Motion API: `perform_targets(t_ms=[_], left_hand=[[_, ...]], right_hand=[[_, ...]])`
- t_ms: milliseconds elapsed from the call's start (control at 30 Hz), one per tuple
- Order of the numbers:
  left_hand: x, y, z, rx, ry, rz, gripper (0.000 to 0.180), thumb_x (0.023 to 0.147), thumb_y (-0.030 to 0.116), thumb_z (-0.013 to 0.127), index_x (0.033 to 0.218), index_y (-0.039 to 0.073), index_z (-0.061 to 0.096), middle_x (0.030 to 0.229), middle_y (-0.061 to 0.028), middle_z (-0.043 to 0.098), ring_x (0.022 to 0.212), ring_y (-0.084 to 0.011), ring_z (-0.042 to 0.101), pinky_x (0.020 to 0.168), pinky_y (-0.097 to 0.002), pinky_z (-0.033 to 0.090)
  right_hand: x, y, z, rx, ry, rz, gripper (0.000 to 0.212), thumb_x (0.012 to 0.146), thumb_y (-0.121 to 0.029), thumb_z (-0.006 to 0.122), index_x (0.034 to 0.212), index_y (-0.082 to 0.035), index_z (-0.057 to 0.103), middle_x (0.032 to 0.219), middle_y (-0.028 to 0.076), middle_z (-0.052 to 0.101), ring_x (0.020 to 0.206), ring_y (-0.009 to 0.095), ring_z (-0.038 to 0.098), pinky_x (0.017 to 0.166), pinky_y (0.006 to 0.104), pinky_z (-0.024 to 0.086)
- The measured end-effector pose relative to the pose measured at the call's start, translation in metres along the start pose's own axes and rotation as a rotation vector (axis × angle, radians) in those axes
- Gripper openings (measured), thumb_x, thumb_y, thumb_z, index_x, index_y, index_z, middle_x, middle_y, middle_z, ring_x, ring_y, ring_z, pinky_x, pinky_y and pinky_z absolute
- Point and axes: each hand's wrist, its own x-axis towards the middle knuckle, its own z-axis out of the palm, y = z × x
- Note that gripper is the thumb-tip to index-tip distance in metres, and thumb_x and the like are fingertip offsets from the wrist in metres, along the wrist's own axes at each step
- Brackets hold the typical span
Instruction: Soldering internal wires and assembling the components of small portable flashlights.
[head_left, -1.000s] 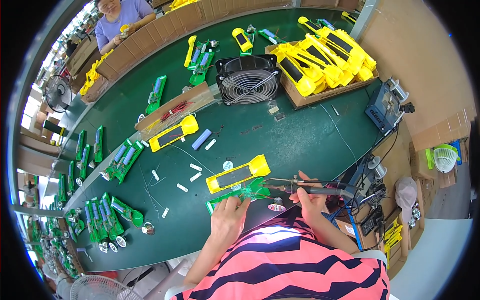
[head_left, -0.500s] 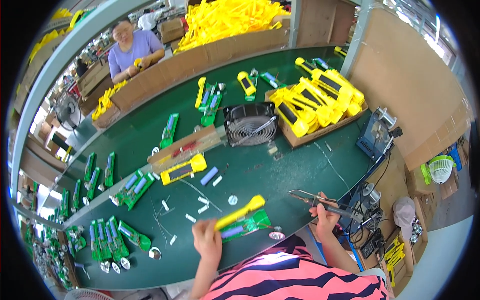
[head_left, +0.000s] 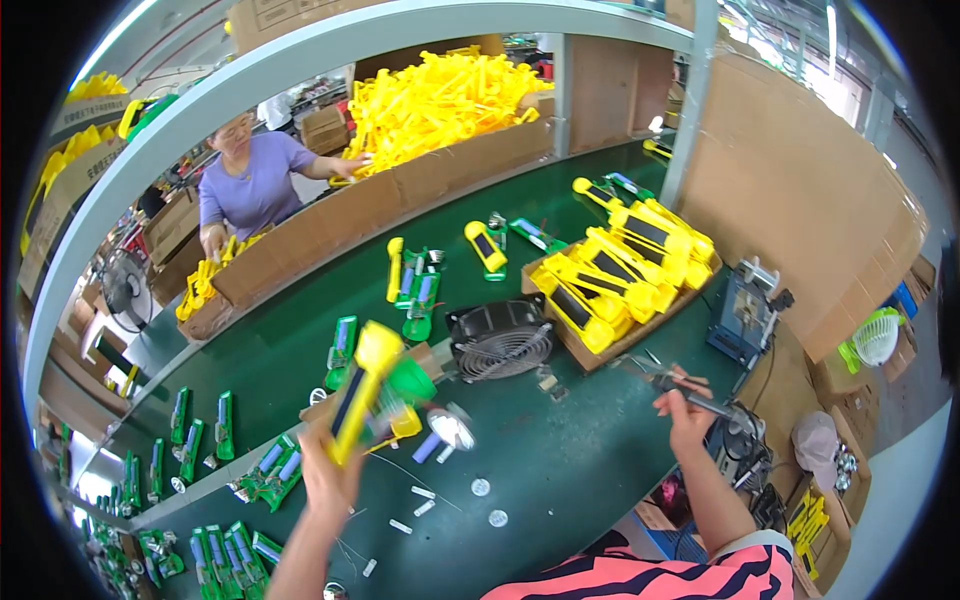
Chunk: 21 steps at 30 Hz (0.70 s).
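Grip: left hand (head_left: 328,475) clasps yellow casing (head_left: 364,388), apparently; right hand (head_left: 688,412), soldering iron (head_left: 708,401) near carton edge (head_left: 652,322); bench (head_left: 580,455) room between.

The casing (head_left: 376,354) is yellow, the shirt (head_left: 690,574) dark-striped pink.

The yellow casing (head_left: 362,395) looks like smooth, glossy plastic; the green shell (head_left: 411,379) is shiny plastic too, and the blurred reflector (head_left: 452,430) has a bright, silvery metallic finish. The soldering tool (head_left: 708,402) has a dark, matt handle. The green surface (head_left: 590,460) is smooth with a dull sheen, scuffed chalky near the fan's metal wire grille (head_left: 502,357). The tray (head_left: 655,328) and tall panel (head_left: 800,200) are matt brown cardboard; the striped garment (head_left: 670,582) is cloth.
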Motion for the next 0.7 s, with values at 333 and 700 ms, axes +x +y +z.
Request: perform_targets(t_ms=[333, 700], left_hand=[[0.108, -0.237, 0.075, 0.254, 0.101, -0.696, 0.051, 0.063, 0.016, 0.072, 0.096, 0.006, 0.034, 0.088, -0.0207, 0.056, 0.083, -0.0384, 0.056, 0.070, -0.0444, 0.045], [0.094, -0.328, -0.039, 1.114, 0.036, -0.882, 0.055, 0.077, 0.041, 0.055, 0.119, 0.007, 0.042, 0.125, -0.0198, 0.037, 0.120, -0.0335, 0.029, 0.097, -0.0451, 0.023]], right_hand=[[0.126, 0.035, 0.029, -0.591, -0.122, -0.296, 0.030, 0.080, 0.000, 0.054, 0.109, 0.001, 0.045, 0.098, 0.009, 0.058, 0.096, 0.018, 0.053, 0.088, 0.0288, 0.036], [0.156, 0.056, 0.045, -0.908, -0.271, -0.212, 0.040, 0.077, 0.006, 0.050, 0.115, -0.005, 0.045, 0.114, 0.009, 0.049, 0.111, 0.024, 0.044, 0.095, 0.0296, 0.031]])
